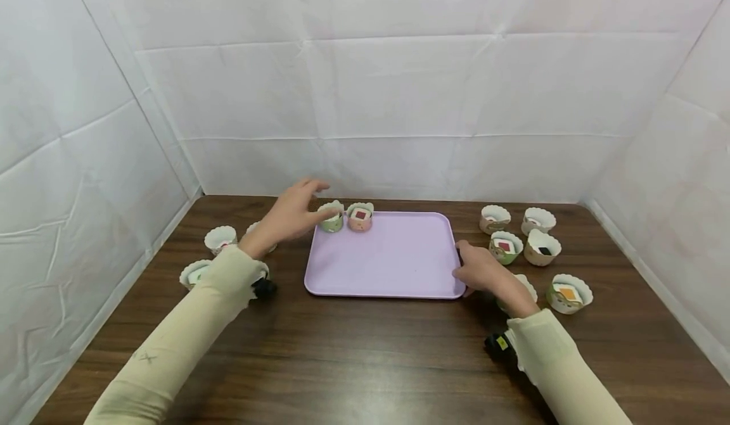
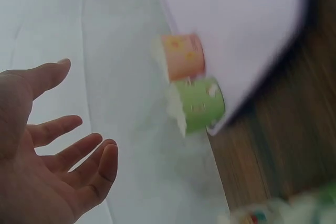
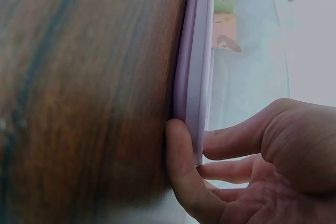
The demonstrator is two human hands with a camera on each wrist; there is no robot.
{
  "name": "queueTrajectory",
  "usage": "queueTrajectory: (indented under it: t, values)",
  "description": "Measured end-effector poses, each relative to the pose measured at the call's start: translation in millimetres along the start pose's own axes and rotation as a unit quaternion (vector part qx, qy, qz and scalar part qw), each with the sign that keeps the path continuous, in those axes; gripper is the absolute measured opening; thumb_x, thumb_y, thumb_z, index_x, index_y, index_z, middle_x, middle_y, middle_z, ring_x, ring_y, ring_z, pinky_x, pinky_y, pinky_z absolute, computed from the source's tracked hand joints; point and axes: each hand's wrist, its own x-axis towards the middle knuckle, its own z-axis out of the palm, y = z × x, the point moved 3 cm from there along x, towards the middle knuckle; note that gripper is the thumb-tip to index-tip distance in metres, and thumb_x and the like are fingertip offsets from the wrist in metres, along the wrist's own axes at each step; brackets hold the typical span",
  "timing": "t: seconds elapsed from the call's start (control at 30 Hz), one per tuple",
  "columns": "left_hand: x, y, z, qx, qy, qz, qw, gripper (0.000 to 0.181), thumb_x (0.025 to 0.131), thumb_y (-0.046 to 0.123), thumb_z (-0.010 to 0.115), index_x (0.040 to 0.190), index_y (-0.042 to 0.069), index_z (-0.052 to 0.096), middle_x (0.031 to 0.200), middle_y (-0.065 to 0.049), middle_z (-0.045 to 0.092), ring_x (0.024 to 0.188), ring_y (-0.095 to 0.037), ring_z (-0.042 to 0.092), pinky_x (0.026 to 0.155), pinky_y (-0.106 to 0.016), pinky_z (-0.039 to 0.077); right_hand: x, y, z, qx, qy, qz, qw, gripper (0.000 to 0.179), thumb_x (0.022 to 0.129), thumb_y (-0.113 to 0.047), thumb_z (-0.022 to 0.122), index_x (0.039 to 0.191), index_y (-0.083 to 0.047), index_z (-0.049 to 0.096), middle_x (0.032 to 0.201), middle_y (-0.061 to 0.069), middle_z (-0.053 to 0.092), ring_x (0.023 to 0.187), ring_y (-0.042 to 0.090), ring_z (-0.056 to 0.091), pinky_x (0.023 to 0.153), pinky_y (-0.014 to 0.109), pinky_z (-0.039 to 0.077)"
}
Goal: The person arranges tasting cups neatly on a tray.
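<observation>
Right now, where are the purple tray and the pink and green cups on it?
Purple tray (image 1: 393, 261): head view, bare middle.
Pink cup (image 2: 183, 57): left wrist view, side wall.
Green cup (image 2: 202, 106): left wrist view, side wall.

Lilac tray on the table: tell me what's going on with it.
A person's right hand grips the right edge of a lilac, rectangular, plastic-looking tray on a brown wood-grain table. Their left hand holds nothing and hovers, fingers relaxed, near a round green paper cup without touching it. That cup and a round peach paper cup stand at the tray's far left corner. More round paper cups stand on both sides of the tray.
</observation>
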Motion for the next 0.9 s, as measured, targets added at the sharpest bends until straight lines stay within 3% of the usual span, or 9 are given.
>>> queueTrajectory:
  t: [0.23, 0.4, 0.57, 0.73, 0.9]
  values:
    - [-40.8, -31.5, -26.9, -0.022, 0.04, -0.022, 0.9987, 0.06, 0.101, 0.039, 0.066, 0.148, 0.004, 0.052, 0.144, -0.022, 0.057, 0.131, -0.039, 0.054, 0.11, -0.058, 0.047, -1.1, 2.2, 0.9, -0.014, 0.012, -0.013, 0.9997, 0.065, 0.096, -0.003, 0.055, 0.152, 0.016, 0.028, 0.135, 0.044, 0.051, 0.061, 0.018, 0.069, 0.052, 0.031, 0.062]
    - [-63.0, -58.8, -40.7, -0.038, 0.082, -0.059, 0.9942, 0.054, 0.102, 0.04, 0.064, 0.143, 0.005, 0.056, 0.135, -0.024, 0.063, 0.13, -0.041, 0.056, 0.11, -0.06, 0.045, -0.8, 4.7, -0.9, -0.013, 0.013, -0.013, 0.9997, 0.065, 0.096, -0.003, 0.055, 0.152, 0.016, 0.027, 0.134, 0.044, 0.051, 0.06, 0.017, 0.068, 0.052, 0.031, 0.062]
    - [-80.1, -87.5, -45.1, -0.043, 0.104, -0.098, 0.9888, 0.053, 0.103, 0.041, 0.062, 0.14, 0.004, 0.058, 0.132, -0.024, 0.063, 0.128, -0.042, 0.057, 0.104, -0.061, 0.048, -0.8, 6.7, 0.1, -0.011, 0.015, -0.008, 0.9998, 0.065, 0.096, -0.002, 0.055, 0.152, 0.016, 0.028, 0.134, 0.044, 0.051, 0.059, 0.018, 0.068, 0.052, 0.031, 0.062]
    - [-92.6, -106.8, -44.8, -0.039, 0.114, -0.125, 0.9848, 0.053, 0.103, 0.041, 0.06, 0.14, 0.002, 0.057, 0.134, -0.026, 0.062, 0.127, -0.044, 0.055, 0.104, -0.064, 0.046, -2.0, 5.3, -0.7, -0.015, 0.016, -0.007, 0.9997, 0.065, 0.095, -0.002, 0.055, 0.151, 0.017, 0.028, 0.133, 0.043, 0.052, 0.061, 0.018, 0.068, 0.052, 0.031, 0.062]
    - [-101.5, -117.1, -43.0, -0.061, 0.112, -0.15, 0.9804, 0.069, 0.103, 0.05, 0.057, 0.154, 0.005, 0.042, 0.145, -0.027, 0.054, 0.13, -0.048, 0.051, 0.101, -0.065, 0.046, -2.9, 2.9, -2.8, -0.017, 0.016, -0.008, 0.9997, 0.065, 0.096, -0.003, 0.055, 0.151, 0.017, 0.027, 0.132, 0.043, 0.052, 0.061, 0.019, 0.069, 0.053, 0.032, 0.062]
